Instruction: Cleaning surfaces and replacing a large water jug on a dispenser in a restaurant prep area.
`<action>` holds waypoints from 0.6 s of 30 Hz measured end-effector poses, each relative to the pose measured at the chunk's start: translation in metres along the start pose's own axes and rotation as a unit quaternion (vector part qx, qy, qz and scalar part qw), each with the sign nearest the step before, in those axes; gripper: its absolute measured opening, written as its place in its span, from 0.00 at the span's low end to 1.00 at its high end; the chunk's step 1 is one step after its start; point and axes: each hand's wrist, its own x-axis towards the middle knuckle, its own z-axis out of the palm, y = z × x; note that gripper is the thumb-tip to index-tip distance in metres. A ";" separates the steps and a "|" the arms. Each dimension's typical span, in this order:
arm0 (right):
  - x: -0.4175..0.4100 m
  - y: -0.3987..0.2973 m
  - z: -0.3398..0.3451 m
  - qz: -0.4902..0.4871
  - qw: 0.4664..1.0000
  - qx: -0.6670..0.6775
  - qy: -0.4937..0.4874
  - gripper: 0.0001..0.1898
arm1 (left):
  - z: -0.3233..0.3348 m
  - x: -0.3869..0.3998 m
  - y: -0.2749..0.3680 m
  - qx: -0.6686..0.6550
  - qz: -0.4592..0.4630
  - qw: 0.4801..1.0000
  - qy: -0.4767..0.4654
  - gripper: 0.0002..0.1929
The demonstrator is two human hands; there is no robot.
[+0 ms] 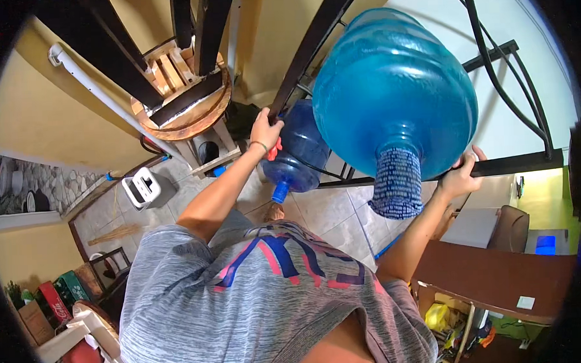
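Note:
A large blue water jug [393, 86] lies in a dark metal rack [515, 166], its neck pointing toward me. Around the neck is a dark blue patterned cover [397, 182]. My left hand [265, 130] is closed around a dark bar on the rack's left side, and a red object [274, 149] shows just below it. My right hand [460, 173] grips the rack's front bar near the jug's lower right side; some of its fingers are hidden. A second, darker blue jug [296, 152] with a blue cap [281, 191] sits lower, behind my left hand.
A round wooden stool [187, 125] supports dark-legged upturned furniture at the upper left. A white bin [144, 189] and a straw broom [114, 233] are on the tiled floor [325, 214]. A brown table [495, 275] stands at right. A white pipe [100, 99] leans along the left wall.

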 end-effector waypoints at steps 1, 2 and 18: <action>0.004 0.003 -0.002 -0.004 1.000 0.001 0.002 0.08 | 0.002 -0.008 0.007 0.021 0.011 1.000 -0.001 0.15; 0.008 0.008 -0.005 -0.014 1.000 -0.013 0.005 0.09 | 0.003 -0.017 0.013 0.044 0.021 0.999 -0.002 0.15; 0.027 0.031 -0.023 -0.001 0.999 0.024 -0.025 0.07 | -0.038 -0.018 0.019 0.183 0.171 0.940 -0.231 0.21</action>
